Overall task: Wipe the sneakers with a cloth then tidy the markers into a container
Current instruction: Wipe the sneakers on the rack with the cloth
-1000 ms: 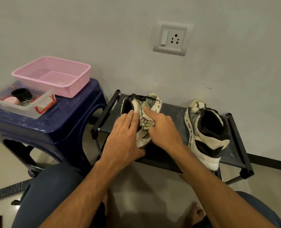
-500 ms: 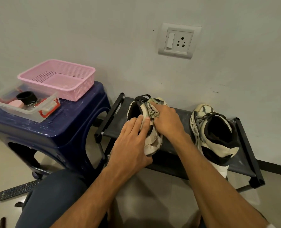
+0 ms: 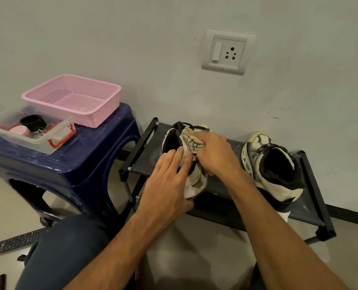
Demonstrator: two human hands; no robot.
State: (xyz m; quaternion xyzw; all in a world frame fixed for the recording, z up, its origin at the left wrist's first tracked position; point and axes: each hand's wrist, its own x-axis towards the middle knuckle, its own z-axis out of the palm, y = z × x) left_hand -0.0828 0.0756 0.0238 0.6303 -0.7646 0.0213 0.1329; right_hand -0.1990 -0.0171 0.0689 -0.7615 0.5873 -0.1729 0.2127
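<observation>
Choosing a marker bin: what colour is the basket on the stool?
The basket is pink; head view shows it best.

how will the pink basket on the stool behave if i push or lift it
Probably light for its size: the pink basket is thin perforated plastic. It likely slides easily on the smooth blue stool. Its mesh walls may flex if gripped by one rim.
</observation>
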